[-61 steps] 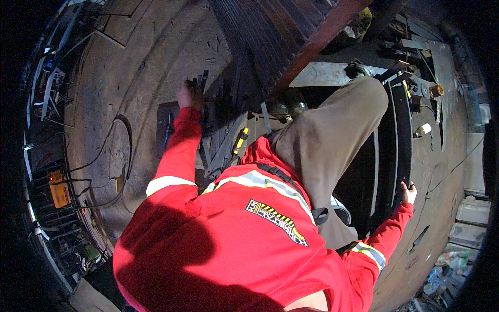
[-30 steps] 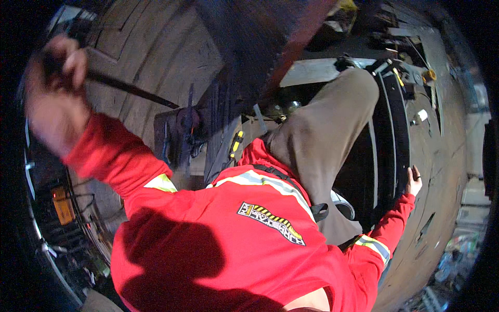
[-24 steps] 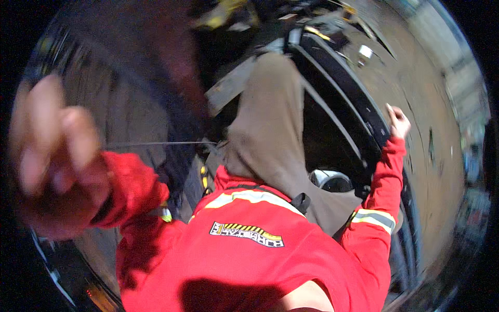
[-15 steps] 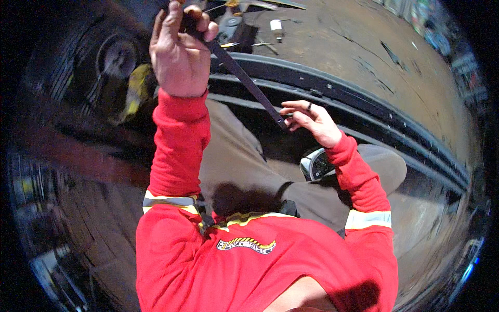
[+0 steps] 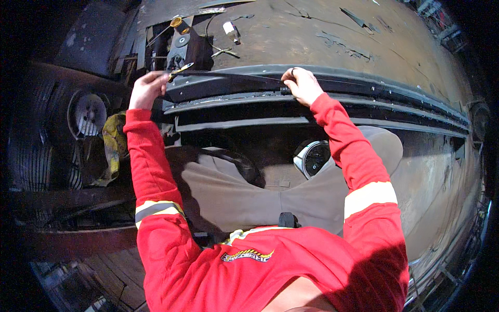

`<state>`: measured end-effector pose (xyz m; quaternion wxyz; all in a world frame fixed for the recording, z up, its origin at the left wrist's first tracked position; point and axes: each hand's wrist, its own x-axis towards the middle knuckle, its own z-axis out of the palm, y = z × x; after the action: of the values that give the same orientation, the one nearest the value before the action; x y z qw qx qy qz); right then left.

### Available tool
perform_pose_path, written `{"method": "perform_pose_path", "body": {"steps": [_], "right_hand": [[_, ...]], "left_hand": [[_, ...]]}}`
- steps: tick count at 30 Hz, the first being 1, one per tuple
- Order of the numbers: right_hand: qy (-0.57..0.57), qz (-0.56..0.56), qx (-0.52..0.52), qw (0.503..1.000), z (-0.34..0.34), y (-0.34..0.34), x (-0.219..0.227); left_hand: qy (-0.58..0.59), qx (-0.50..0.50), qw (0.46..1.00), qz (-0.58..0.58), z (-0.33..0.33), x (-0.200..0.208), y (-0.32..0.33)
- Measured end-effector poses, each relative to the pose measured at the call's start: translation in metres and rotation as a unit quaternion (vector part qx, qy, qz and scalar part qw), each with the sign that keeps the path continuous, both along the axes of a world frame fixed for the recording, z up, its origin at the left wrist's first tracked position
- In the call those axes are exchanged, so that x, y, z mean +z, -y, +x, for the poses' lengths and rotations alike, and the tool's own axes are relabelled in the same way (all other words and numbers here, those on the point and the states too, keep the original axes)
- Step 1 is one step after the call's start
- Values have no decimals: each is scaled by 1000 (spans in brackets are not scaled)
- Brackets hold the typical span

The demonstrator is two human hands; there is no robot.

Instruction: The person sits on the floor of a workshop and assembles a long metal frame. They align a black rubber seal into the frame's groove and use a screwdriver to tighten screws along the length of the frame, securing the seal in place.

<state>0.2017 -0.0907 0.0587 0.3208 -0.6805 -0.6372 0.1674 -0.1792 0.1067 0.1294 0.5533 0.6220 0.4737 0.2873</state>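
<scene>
A thin dark flat strip (image 5: 228, 75) stretches between my two hands, seen nearly edge-on. My left hand (image 5: 146, 92), slightly blurred, is closed on its left end. At the other end, my right hand (image 5: 303, 87) has thumb and fingers pinched together on the strip; the exact contact is partly hidden. Just beneath and beyond it lie long dark metal rails (image 5: 234, 100) running left to right. A small brush-like tool with a pale tip (image 5: 183, 68) shows right by my left fingertips, and I cannot tell whether they touch it.
Beyond the rails are an amber cup (image 5: 179, 24), a white bottle (image 5: 231, 31) and crossed thin pieces (image 5: 225, 52). A round metal disc (image 5: 87, 115) and a yellow cloth (image 5: 114, 143) sit at left. My shoe (image 5: 313, 158) is below the rails.
The strip has swung from a steep slant to nearly level across the rails. My left hand has moved left and nearer, my right hand farther away. The view has also shifted.
</scene>
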Motion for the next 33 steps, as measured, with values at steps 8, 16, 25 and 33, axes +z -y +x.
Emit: {"method": "perform_pose_path", "body": {"steps": [8, 16, 25, 33], "right_hand": [[-14, 24, -19, 999, -25, -35, -49], [29, 62, -37, 997, -32, -43, -60], [96, 43, -109, 988, -37, -34, -61], [90, 51, -108, 989, -35, -34, -64]], "left_hand": [[-416, -97, 879, 212, -35, -58, -2], [-443, -87, 866, 214, -35, -87, -12], [-422, -42, 878, 224, -21, -94, -13], [-436, -45, 872, 218, -21, -104, -16]]}}
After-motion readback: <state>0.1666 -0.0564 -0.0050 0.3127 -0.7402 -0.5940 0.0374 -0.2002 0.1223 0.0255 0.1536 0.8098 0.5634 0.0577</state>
